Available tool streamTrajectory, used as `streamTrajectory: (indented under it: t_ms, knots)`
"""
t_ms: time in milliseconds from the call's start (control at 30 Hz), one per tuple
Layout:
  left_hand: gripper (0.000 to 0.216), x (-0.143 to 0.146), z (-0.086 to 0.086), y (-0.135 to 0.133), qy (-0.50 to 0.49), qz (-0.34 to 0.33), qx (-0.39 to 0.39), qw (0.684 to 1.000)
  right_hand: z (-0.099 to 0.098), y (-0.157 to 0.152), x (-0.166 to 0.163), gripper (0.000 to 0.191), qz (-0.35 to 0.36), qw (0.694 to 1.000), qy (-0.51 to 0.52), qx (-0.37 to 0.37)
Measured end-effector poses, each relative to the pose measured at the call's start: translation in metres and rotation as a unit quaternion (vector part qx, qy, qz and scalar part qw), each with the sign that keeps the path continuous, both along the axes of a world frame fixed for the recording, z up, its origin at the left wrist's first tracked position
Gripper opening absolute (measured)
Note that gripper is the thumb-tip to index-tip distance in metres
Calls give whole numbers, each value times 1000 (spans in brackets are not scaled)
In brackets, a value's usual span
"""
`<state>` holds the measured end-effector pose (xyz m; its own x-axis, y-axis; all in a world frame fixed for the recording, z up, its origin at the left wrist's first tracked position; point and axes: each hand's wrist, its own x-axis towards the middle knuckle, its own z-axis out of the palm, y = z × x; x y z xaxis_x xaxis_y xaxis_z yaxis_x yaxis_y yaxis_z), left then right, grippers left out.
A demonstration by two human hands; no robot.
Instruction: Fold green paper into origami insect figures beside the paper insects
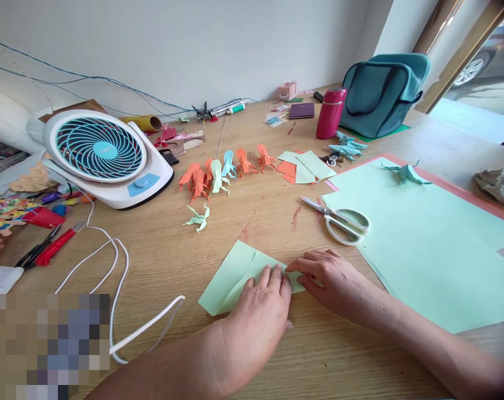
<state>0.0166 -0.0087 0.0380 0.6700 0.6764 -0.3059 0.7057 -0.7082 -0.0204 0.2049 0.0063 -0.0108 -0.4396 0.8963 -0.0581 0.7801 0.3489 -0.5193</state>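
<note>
A pale green sheet of paper [231, 273] lies on the wooden table in front of me, with a crease or folded edge running across it. My left hand [262, 305] rests flat on its middle, fingers stretched out and pressing it down. At the sheet's right end, my right hand [333, 278] has thumb and forefinger closed at the paper's edge. Just beyond that hand lie white-handled scissors [345, 225], their blades pointing left and away from me.
Large green sheets [435, 250] cover the right side. Folded paper figures [218, 175] stand in a group farther back, near small cut sheets [305, 168]. A fan [105, 155] with a white cord [124, 266] occupies the left. A pink bottle [332, 114] and teal bag [380, 97] stand behind.
</note>
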Motion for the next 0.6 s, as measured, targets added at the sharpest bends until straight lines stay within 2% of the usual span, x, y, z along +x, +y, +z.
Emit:
streamTrajectory:
  t_ms: [100, 333, 600]
  knots:
    - [66, -1, -1, -6, -10, 6, 16, 1000, 0, 0, 0, 19, -1, 1000, -3, -2]
    - [84, 3, -19, -12, 62, 19, 10, 998, -1, 1, -1, 17, -3, 1000, 2, 4]
    - [96, 8, -12, -10, 120, 17, 6, 993, 3, 0, 0, 17, -4, 1000, 1, -8]
